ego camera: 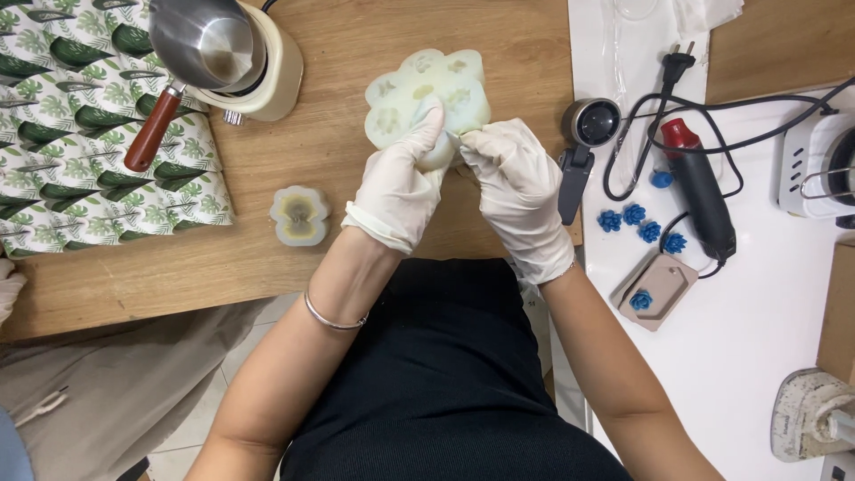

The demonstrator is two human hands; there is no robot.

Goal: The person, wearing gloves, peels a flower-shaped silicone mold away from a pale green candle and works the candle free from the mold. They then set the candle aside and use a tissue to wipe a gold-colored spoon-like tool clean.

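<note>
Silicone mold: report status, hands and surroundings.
Left hand and right hand, gloved, both gripping pale silicone mold. Mold lifted over wooden table. Flower-shaped candle lies apart, nothing obstructing.

1. Two gloved hands, the left hand (pixel 399 185) and the right hand (pixel 517 191), are in view.
2. One pale silicone mould (pixel 427 93) is there.
3. One flower-shaped candle (pixel 299 215) lies on the tabletop (pixel 356 53).
4. Five small blue flowers: four loose (pixel 634 214), one on a tan tray (pixel 657 289).
5. One steel pot (pixel 200 40) with a wooden handle.
6. One red-and-black heat gun (pixel 699 187).
</note>
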